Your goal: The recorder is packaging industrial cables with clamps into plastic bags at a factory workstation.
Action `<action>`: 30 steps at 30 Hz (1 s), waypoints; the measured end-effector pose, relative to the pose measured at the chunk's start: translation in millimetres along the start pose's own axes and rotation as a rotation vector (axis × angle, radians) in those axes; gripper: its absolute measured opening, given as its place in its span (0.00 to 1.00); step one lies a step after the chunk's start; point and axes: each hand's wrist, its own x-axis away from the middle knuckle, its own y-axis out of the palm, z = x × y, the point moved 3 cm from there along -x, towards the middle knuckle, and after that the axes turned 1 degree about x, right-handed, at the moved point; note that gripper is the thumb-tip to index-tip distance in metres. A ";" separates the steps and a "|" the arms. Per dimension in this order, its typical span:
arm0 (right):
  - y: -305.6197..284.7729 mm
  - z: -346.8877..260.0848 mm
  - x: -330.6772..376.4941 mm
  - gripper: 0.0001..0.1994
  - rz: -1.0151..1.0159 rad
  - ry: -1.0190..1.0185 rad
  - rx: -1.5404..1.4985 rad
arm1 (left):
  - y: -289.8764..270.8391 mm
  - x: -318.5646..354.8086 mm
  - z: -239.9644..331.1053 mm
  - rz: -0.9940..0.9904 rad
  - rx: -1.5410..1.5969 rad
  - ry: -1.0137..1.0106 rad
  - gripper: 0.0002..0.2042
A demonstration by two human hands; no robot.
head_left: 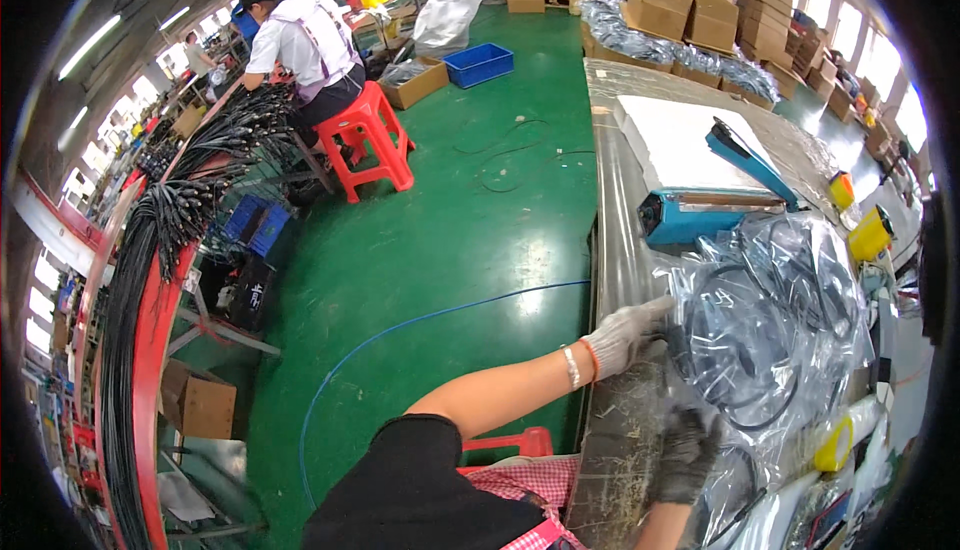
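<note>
My left hand [622,337], in a pale knitted glove, reaches over the worktable with its fingers bent at the left edge of a clear plastic bag [735,335]. A coiled black cable shows through this bag, which lies on a heap of similar bags. Closer to me, my right hand [687,457] wears a dark grey glove. It is beside the near-left side of the bags, smeared by motion, and its fingers are hard to make out. A blue bag sealer [700,218] with a raised arm stands beyond the heap.
The worktable [625,450] has its left edge beside me. A white board [690,140] lies behind the sealer; yellow rolls [870,234] stand to the right. At far left, a person [300,45] sits on a red stool [368,140] by a rack of black cables [125,320].
</note>
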 end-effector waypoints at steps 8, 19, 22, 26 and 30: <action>38.6 -47.6 -36.9 0.34 0.168 -0.093 0.067 | 45.1 -44.6 15.6 -0.034 0.367 -0.383 0.38; 40.7 -67.1 -61.0 0.29 -0.043 0.090 0.126 | 52.0 -50.0 59.0 0.053 0.699 -0.654 0.29; 38.5 -65.8 -53.5 0.28 0.031 0.119 0.098 | 55.1 -55.0 58.4 -0.049 0.897 -0.511 0.21; 65.9 -24.1 -3.8 0.30 -0.119 0.084 0.099 | 15.0 -11.3 33.3 0.016 0.612 -0.351 0.18; 51.3 42.9 30.7 0.30 -0.034 0.270 0.039 | -21.9 47.4 29.8 0.126 0.537 -0.548 0.22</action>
